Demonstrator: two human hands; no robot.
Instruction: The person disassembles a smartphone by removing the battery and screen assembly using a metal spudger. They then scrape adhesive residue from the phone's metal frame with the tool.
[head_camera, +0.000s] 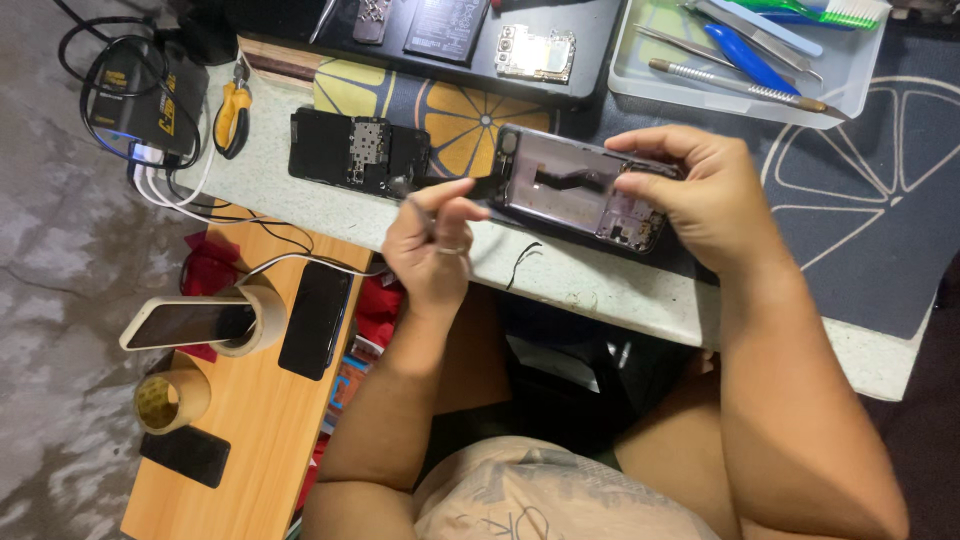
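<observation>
We see right hand (700, 195) clamped round opened phone (580, 190), tilted above bench (600, 285). Left hand (435, 240) pinched shut on thin tool (415, 200), tip just left of phone. Second stripped phone (355, 152) beyond left hand; pliers (232, 118) further left.

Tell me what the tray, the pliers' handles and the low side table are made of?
The tray looks like clear plastic: pale and see-through at its walls. The pliers' handles seem rubbery or plastic-coated, yellow-orange and matte. The side table looks like wood or wood laminate, tan and smooth; which one, I can't tell.
</observation>
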